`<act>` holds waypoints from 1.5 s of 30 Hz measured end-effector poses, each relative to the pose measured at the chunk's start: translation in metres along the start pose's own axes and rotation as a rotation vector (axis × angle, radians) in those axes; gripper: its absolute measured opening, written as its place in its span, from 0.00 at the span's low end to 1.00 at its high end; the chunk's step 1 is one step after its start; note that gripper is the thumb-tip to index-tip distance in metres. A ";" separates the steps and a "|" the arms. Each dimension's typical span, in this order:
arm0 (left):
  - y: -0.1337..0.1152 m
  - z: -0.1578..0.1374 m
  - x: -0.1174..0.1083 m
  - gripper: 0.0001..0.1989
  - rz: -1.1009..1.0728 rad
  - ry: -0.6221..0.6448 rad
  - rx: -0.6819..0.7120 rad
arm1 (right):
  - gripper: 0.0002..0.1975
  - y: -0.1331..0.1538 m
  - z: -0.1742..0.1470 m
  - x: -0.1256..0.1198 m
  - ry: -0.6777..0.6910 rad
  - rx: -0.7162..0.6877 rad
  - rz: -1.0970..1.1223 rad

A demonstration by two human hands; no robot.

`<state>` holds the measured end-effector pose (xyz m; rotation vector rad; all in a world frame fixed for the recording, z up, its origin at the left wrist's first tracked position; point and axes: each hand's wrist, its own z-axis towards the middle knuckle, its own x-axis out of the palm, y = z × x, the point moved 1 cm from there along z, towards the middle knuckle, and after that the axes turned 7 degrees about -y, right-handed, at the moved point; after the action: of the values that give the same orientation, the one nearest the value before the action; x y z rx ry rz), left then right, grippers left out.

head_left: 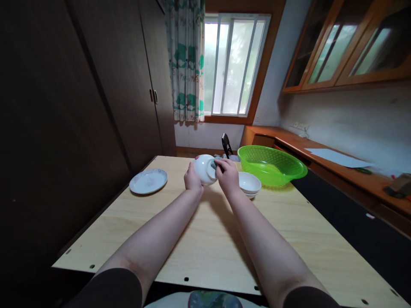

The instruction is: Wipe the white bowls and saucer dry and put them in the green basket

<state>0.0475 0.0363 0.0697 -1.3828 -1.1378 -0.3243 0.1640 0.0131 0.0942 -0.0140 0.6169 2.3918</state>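
Note:
A white bowl [203, 170] with a reddish mark near its rim is tipped on its side above the table, its foot ring turned to the right. My left hand [192, 178] is closed round the bowl's left side. At the foot ring, my right hand [228, 173] pinches a small greyish-green cloth [217, 160] against the bowl's base; most of the cloth is hidden by the fingers. Just right of that hand sit stacked white bowls [251, 183], partly covered by it. A plate [148, 181] with a faint pattern lies at the left.
On the light wooden table [205, 239], a green plastic basin [272, 164] stands at the far right corner. Behind the table is a dark folding chair [226, 144]. A tall dark wardrobe [105, 85] borders the left side, and a brown desk [324, 156] runs along the right wall.

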 end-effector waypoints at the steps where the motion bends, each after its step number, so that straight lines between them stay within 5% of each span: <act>1: 0.002 -0.003 0.000 0.17 0.020 0.007 0.009 | 0.12 0.002 -0.001 0.000 -0.028 0.017 0.016; 10: -0.004 -0.008 0.000 0.14 0.017 -0.039 0.036 | 0.13 0.026 -0.011 0.002 0.112 -0.168 0.072; 18: -0.018 -0.004 0.001 0.17 0.085 -0.061 0.204 | 0.15 0.025 -0.020 0.006 0.194 -0.319 0.015; 25: -0.012 -0.008 -0.002 0.18 0.190 0.065 0.332 | 0.14 0.023 -0.011 0.000 0.092 -0.197 0.022; 31: -0.007 -0.016 -0.005 0.19 0.181 0.152 0.378 | 0.10 0.004 0.009 -0.009 -0.002 0.100 0.187; 39: -0.017 -0.017 0.005 0.19 -0.062 0.035 0.179 | 0.13 -0.010 0.007 -0.002 -0.046 0.520 0.406; 42: -0.019 -0.012 0.008 0.19 -0.154 -0.026 0.052 | 0.12 -0.006 0.000 0.003 -0.057 0.506 0.389; 45: -0.021 -0.008 0.010 0.20 -0.187 -0.069 -0.061 | 0.09 0.002 -0.009 0.006 -0.102 0.314 0.288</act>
<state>0.0394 0.0284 0.0914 -1.3522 -1.3276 -0.4514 0.1567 0.0112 0.0863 0.3521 0.9948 2.5190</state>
